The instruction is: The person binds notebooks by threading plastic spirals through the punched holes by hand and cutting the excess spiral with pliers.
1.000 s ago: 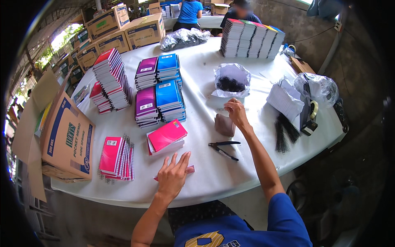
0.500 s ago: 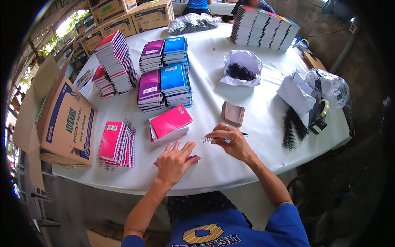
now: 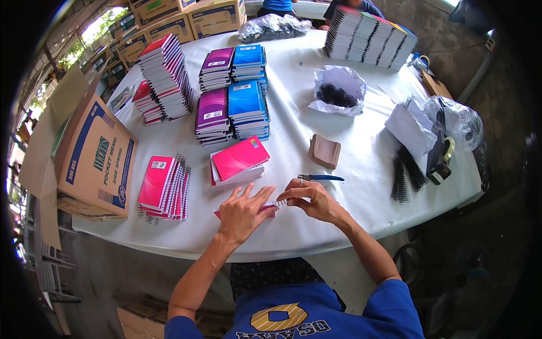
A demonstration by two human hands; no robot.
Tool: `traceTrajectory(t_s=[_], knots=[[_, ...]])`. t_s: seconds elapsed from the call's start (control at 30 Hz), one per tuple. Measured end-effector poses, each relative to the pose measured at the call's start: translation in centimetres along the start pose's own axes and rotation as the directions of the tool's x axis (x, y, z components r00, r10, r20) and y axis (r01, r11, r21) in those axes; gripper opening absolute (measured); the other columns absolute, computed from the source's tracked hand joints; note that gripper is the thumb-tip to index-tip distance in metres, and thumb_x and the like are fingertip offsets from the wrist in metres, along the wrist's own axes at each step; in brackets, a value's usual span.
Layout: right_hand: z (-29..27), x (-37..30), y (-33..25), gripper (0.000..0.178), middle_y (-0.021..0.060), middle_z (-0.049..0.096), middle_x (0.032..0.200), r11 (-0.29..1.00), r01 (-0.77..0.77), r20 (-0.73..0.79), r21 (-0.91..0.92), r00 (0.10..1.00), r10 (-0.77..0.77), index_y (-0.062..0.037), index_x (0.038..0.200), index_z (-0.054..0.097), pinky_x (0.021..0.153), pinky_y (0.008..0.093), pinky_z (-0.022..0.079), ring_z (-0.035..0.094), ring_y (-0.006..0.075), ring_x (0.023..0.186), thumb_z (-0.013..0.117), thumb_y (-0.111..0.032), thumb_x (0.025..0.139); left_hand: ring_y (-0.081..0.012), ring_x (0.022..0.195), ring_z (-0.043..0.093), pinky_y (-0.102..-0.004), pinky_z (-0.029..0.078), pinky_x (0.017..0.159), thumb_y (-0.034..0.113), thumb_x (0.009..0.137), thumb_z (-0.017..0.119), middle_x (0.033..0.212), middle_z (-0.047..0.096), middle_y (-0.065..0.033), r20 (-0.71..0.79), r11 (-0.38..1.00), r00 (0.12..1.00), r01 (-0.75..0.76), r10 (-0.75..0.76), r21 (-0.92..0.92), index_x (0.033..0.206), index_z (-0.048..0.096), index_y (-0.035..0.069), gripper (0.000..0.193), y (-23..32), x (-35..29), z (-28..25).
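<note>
My left hand [image 3: 240, 213] lies over a small pink notebook [image 3: 270, 213], holding it at the table's near side. The thumb is at the notebook's edge and the fingers reach across it; most of the notebook is hidden beneath the hand. Just right of it, my right hand [image 3: 313, 200] pinches a thin wire spiral [image 3: 280, 201], whose free end is at the notebook's edge. Beyond the right hand lie blue-handled pliers [image 3: 324, 177] and a brown block with a hollowed top [image 3: 324, 151]. Pink notebooks [image 3: 240, 158] are stacked beyond the left hand.
More pink notebooks with wire spirals [image 3: 158, 186] lie at left, beside an open carton [image 3: 99, 158]. Purple [image 3: 213, 107] and blue notebooks [image 3: 247, 104] stand in stacks farther off. Black spirals fill a paper wrapping [image 3: 341, 79]. Loose black spirals [image 3: 401, 178] lie at right.
My right hand has moved down and left, bringing the wire spiral to the pink notebook's edge. The pliers, mostly hidden before, now show. My left hand stays on the notebook.
</note>
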State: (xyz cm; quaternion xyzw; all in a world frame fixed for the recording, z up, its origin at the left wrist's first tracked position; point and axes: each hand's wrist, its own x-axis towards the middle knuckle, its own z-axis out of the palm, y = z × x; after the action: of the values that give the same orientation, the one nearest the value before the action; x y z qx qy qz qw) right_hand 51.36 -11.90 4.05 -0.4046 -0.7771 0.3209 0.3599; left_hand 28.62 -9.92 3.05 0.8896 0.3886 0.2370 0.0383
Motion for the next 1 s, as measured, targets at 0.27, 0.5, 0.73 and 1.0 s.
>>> traceTrajectory(t_s=[0.27, 0.5, 0.73, 1.0], knots=[[0.1, 0.2, -2.4, 0.028, 0.0145, 0.061, 0.098, 0.924, -0.052, 0.143, -0.379, 0.983, 0.114, -0.0018, 0.112, 0.055, 0.074, 0.0437, 0.050, 0.062, 0.0318, 0.092, 0.066, -0.009, 0.087, -0.0307, 0.113, 0.064, -0.0498, 0.046, 0.102, 0.029, 0.080, 0.074, 0.120, 0.068, -0.0042, 0.135, 0.998, 0.989, 0.061, -0.056, -0.033, 0.138, 0.054, 0.025, 0.062, 0.5, 0.2, -1.0], [1.4, 0.2, -2.4, 0.025, 0.0144, 0.058, 0.098, 0.877, 0.060, 0.083, -0.477, 0.996, -0.023, -0.0025, 0.107, 0.054, 0.077, 0.0432, 0.050, 0.061, 0.0326, 0.091, 0.064, -0.014, 0.088, -0.0290, 0.096, 0.069, -0.0423, 0.055, 0.081, 0.030, 0.083, 0.071, 0.112, 0.070, -0.0057, 0.206, 0.990, 0.977, 0.087, -0.063, -0.109, 0.138, 0.054, 0.025, 0.058, 0.4, 0.3, -1.4], [1.9, 0.2, -3.0, 0.023, 0.0100, 0.058, 0.098, 0.889, 0.000, 0.126, -0.459, 0.990, 0.064, -0.0063, 0.106, 0.058, 0.082, 0.0413, 0.047, 0.059, 0.0286, 0.096, 0.067, -0.016, 0.087, -0.0298, 0.077, 0.069, -0.0432, 0.056, 0.066, 0.037, 0.087, 0.067, 0.096, 0.072, -0.0061, 0.206, 0.987, 0.978, 0.053, -0.021, -0.154, 0.136, 0.055, 0.026, 0.052, -0.4, -0.1, -1.0], [3.7, -0.6, -2.1, 0.016, 0.0093, 0.058, 0.098, 0.844, 0.111, -0.118, -0.524, 0.972, -0.202, -0.0037, 0.095, 0.059, 0.076, 0.0388, 0.049, 0.057, 0.0286, 0.090, 0.068, -0.013, 0.085, -0.0309, 0.074, 0.069, -0.0441, 0.054, 0.065, 0.034, 0.089, 0.066, 0.091, 0.072, -0.0073, 0.267, 0.984, 0.961, 0.116, -0.076, -0.138, 0.135, 0.056, 0.023, 0.048, 0.1, 0.2, -2.0]])
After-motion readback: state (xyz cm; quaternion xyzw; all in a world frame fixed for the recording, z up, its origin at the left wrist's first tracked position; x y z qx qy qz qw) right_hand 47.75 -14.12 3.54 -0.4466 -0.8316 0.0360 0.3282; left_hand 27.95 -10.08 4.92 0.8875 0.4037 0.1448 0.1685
